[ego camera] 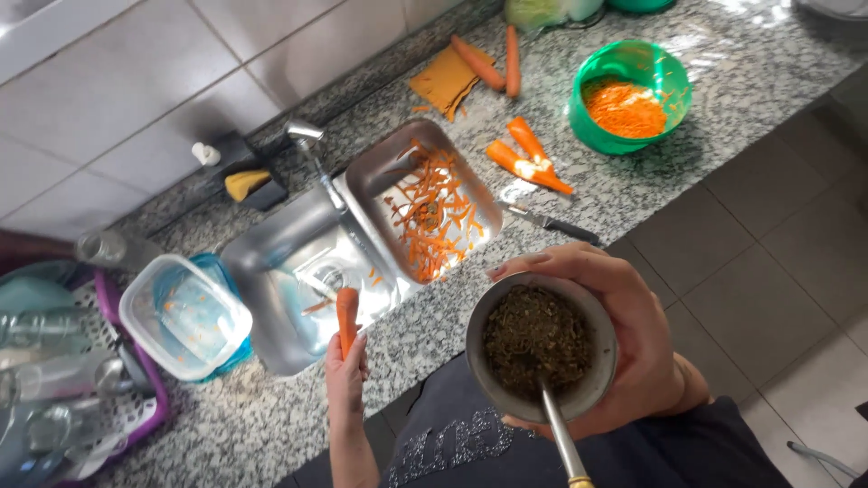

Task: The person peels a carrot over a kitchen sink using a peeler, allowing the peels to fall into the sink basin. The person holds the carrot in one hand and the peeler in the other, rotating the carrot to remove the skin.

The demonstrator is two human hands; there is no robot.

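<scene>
My left hand [346,375] grips a peeled carrot [347,316] by its lower end and holds it upright over the front edge of the steel sink [271,248]. My right hand [646,348] wraps around a round metal cup [481,366] filled with dark chopped herb. A metal straw [562,438] sticks out of the cup toward me. The cup is close to my body, in front of the granite counter [434,316].
Orange peelings [432,217] cover the sink's right-hand basin. A knife [551,221] and cut carrots [529,163] lie beyond it, near a green bowl [674,86] of grated carrot. A clear plastic container [185,316] and a dish rack [136,398] stand left; tiled floor is right.
</scene>
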